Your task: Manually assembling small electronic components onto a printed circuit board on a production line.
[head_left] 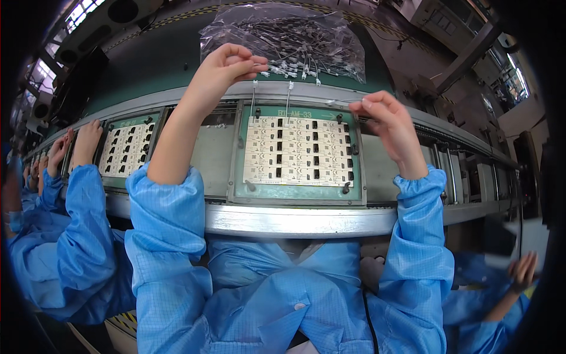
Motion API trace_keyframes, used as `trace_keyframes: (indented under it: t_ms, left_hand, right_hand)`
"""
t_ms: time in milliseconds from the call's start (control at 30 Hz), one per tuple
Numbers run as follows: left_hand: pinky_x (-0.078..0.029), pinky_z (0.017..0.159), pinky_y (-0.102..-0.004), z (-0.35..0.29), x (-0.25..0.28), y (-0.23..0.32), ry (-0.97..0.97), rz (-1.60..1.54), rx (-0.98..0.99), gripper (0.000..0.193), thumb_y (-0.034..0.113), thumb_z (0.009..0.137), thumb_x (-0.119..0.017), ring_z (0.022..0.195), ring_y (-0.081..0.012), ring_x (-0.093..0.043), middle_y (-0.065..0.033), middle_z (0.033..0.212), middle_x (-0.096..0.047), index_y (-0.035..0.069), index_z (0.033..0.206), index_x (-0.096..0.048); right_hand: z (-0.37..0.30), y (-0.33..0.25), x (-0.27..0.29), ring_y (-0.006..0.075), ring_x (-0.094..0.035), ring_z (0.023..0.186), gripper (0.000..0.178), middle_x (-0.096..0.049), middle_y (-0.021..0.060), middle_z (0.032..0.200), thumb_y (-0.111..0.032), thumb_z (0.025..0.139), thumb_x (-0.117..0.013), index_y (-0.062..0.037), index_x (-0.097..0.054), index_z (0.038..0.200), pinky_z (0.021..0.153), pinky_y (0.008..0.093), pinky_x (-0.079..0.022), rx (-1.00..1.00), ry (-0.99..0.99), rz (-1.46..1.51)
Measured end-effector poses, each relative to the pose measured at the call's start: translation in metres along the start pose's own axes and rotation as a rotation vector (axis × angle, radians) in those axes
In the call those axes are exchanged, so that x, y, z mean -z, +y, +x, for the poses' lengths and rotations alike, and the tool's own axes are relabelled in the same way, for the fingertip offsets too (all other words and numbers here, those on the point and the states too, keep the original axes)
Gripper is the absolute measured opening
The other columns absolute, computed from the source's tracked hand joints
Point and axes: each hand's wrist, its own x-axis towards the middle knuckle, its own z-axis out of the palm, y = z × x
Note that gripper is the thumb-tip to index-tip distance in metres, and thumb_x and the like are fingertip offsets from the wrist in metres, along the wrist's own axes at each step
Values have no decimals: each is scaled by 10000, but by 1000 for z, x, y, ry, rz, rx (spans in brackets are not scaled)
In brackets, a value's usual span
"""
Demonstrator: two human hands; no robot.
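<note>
My left hand [233, 66] is raised over the near edge of a clear plastic bag [215, 40] of short cables [295, 44] with white connectors. Its thumb and fingers are pinched together, and what they hold is not clear. My right hand [389, 118], slightly blurred, grips a thin cable [345, 102] whose white connector points left. Below both hands, a green fixture [298, 193] holds a panel of white circuit boards [298, 150] with black components. Two cables, one on the left [254, 97] and one in the middle [289, 97], lie across the rail onto the panel's top.
A metal rail [300, 221] runs along the near side of the conveyor. Another fixture with white boards [125, 147] stands to the left, by a co-worker's hands [86, 141]. Another person's hand [522, 271] shows at the lower right.
</note>
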Motion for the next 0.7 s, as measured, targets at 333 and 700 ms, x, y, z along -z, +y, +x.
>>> trace_keyframes:
  t_ms: [333, 700]
  left_hand:
    - [-466, 1049, -303, -20, -1, 2, -85, 78, -113, 212, 77, 988, -564, 1187, -198, -636, -151, 1270, -655, -4, 1183, -552]
    - [-527, 918, -289, -27, 6, -2, -127, 227, -64, 278, 227, 1058, -506, 1009, -213, -716, -167, 1114, -704, 10, 1223, -556]
  right_hand:
    - [18, 28, -17, 183, -688, 898, 75, -717, 27, 976, -124, 956, -626, -58, -628, 992, 1126, 441, -316, 540, 75, -1223]
    - [14, 39, -31, 155, -556, 855, 70, -626, -33, 867, -147, 840, -738, -88, -715, 868, 933, 368, -301, 565, 15, -1303]
